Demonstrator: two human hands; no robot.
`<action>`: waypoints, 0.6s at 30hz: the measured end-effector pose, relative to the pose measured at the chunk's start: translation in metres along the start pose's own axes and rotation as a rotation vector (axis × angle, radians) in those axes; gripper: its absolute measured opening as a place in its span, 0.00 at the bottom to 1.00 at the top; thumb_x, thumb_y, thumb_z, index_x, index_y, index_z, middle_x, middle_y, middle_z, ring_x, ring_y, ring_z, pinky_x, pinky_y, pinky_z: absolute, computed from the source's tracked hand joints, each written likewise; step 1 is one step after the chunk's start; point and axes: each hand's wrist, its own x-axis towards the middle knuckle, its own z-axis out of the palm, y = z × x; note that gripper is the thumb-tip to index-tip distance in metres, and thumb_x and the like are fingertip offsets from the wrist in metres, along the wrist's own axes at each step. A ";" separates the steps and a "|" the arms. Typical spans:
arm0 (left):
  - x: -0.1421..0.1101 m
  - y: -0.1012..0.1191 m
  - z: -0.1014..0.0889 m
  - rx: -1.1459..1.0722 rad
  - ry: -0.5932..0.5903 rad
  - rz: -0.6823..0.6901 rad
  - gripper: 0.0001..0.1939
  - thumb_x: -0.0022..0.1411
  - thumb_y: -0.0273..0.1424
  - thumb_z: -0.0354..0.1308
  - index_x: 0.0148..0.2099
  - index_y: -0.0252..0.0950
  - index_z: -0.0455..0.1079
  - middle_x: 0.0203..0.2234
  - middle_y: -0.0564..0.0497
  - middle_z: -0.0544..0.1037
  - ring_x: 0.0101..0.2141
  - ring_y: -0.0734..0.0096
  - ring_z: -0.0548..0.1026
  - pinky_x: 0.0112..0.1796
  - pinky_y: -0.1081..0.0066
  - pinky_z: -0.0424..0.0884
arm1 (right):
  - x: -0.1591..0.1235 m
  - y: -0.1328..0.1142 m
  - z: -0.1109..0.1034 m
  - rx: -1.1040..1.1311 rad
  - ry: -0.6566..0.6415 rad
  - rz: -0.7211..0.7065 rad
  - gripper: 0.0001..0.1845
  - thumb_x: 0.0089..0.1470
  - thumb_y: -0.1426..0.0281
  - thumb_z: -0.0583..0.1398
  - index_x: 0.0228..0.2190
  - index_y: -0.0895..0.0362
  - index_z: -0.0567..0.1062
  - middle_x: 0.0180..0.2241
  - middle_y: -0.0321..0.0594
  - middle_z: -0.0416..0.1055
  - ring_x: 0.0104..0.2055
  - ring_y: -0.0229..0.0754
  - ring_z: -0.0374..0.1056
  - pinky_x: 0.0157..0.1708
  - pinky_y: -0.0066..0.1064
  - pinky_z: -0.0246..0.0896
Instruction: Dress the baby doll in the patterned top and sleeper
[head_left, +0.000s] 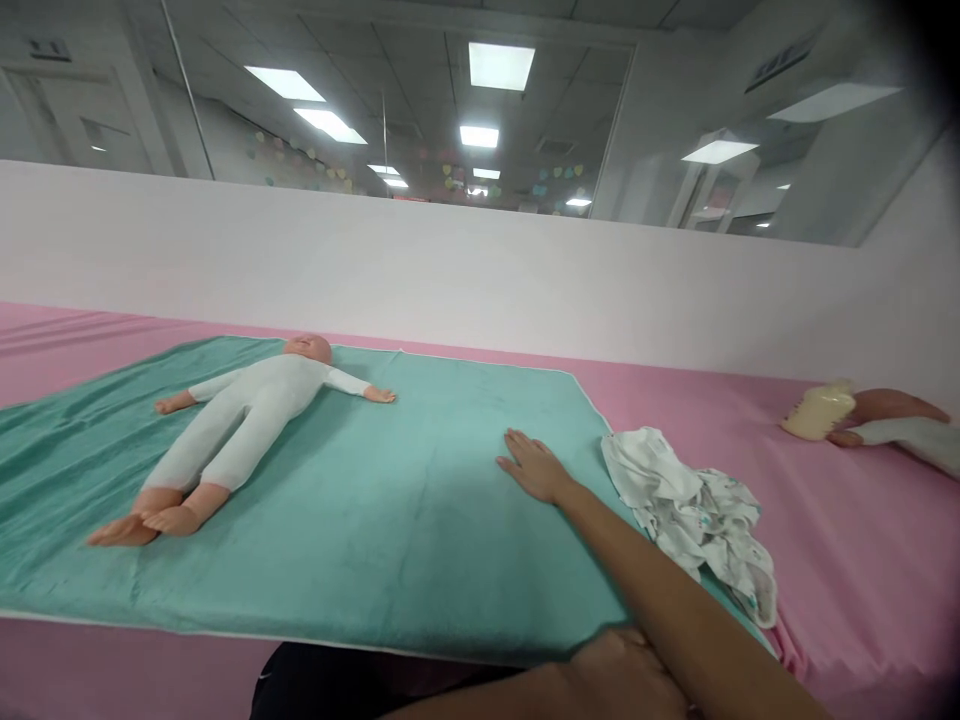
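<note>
My right hand (pixel 529 466) lies flat and open, palm down, on a teal towel (pixel 390 520) spread over the pink surface (pixel 862 560). A baby doll (pixel 247 410) in a white suit lies on its back on the towel's left part, well apart from that hand. A crumpled white cloth (pixel 690 510) sits just right of my right wrist, at the towel's right edge. My left forearm crosses the bottom of the view. My left hand (pixel 626 655) is mostly hidden under my right forearm, so its fingers do not show.
At the far right another person's hand (pixel 889 408), in a white sleeve, holds a small bottle (pixel 819 410) of pale liquid on the pink surface. A low white wall (pixel 480 270) with glass above runs along the back.
</note>
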 end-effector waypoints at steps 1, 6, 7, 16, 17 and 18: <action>-0.003 -0.003 -0.007 -0.051 -0.006 0.013 0.16 0.65 0.39 0.45 0.49 0.43 0.70 0.47 0.50 0.74 0.45 0.70 0.73 0.42 0.70 0.71 | -0.006 0.016 -0.003 -0.014 0.005 0.055 0.42 0.57 0.45 0.33 0.63 0.59 0.45 0.65 0.41 0.36 0.66 0.43 0.32 0.62 0.40 0.30; -0.039 -0.058 -0.073 -0.671 0.136 -0.192 0.26 0.68 0.38 0.31 0.57 0.31 0.60 0.48 0.45 0.74 0.45 0.70 0.74 0.41 0.72 0.72 | -0.040 0.061 -0.012 -0.077 0.113 0.207 0.35 0.61 0.51 0.38 0.59 0.61 0.56 0.63 0.46 0.46 0.65 0.45 0.40 0.61 0.39 0.38; -0.051 -0.078 -0.088 -0.741 0.219 -0.311 0.26 0.68 0.40 0.32 0.56 0.30 0.61 0.49 0.44 0.73 0.47 0.68 0.73 0.43 0.70 0.71 | -0.048 0.062 -0.014 -0.084 0.155 0.218 0.33 0.62 0.53 0.38 0.56 0.61 0.60 0.61 0.47 0.51 0.63 0.46 0.45 0.59 0.38 0.41; -0.166 -0.230 -0.092 0.148 0.143 -0.936 0.31 0.64 0.47 0.37 0.63 0.37 0.53 0.63 0.46 0.50 0.63 0.59 0.45 0.59 0.53 0.43 | -0.095 0.031 -0.028 -0.211 0.410 0.063 0.24 0.63 0.62 0.39 0.50 0.53 0.68 0.51 0.39 0.66 0.52 0.43 0.61 0.53 0.36 0.54; -0.170 -0.233 -0.087 0.153 0.134 -0.914 0.30 0.64 0.47 0.36 0.63 0.38 0.53 0.63 0.47 0.51 0.63 0.60 0.46 0.59 0.52 0.42 | -0.096 0.032 -0.028 -0.251 0.438 0.050 0.23 0.63 0.63 0.40 0.51 0.54 0.67 0.52 0.40 0.65 0.54 0.43 0.59 0.55 0.36 0.51; -0.171 -0.234 -0.085 0.138 0.142 -0.896 0.30 0.64 0.47 0.36 0.63 0.39 0.54 0.63 0.48 0.52 0.63 0.61 0.47 0.59 0.52 0.42 | -0.096 0.034 -0.029 -0.297 0.467 0.055 0.23 0.63 0.64 0.41 0.51 0.56 0.66 0.54 0.41 0.63 0.55 0.43 0.57 0.57 0.37 0.48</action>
